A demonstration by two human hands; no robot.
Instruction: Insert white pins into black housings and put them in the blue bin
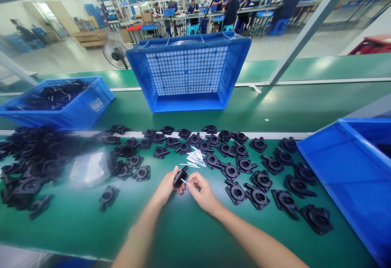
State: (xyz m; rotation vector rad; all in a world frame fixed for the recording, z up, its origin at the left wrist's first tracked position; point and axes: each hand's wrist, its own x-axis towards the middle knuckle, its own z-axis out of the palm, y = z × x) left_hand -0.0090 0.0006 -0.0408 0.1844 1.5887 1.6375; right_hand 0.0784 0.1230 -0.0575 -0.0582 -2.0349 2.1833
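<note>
Your left hand (167,185) gripped a black housing (180,177) over mid-tabletop (152,223); your right hand (202,194) pinched a white pin (183,181) at it, contact unclear. Loose pins (195,158) lay toward the far edge, other housings (229,171) around. Plastic bag (88,168) sat leftward; blue bin (342,174) blocked the right edge.

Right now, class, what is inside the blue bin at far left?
The blue bin holds dark parts with thin, pale sticks among them; whatever lies beneath the top layer is covered.
</note>
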